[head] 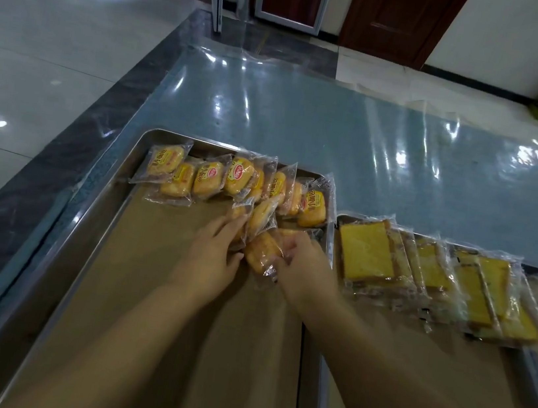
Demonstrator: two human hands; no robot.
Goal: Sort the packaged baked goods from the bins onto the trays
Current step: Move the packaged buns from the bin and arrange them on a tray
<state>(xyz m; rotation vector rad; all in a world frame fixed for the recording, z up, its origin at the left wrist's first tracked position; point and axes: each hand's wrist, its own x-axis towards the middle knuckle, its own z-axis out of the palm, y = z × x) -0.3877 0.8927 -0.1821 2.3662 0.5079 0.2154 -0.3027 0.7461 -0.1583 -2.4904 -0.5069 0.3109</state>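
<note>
**Steel trays: second row of cake packets under way**

The film-covered bench (306, 122) carries two steel trays side by side. The left tray (98, 200), lined with brown paper (164, 275), has a far row of yellow cake packets (209, 178). The right tray (535, 376) holds overlapped toast packets (368, 252). No bins in view.

- Left hand (216, 248): fingers fairly straight, resting on a loose packet (238, 211) just below the row.
- Right hand (304, 260): fingers curled round another cake packet (260, 253) near the tray's right wall.

Risk, my judgement: the slick wrappers overlap, so nudging one could skew the leaning row or slide a packet over the wall onto the toast.
</note>
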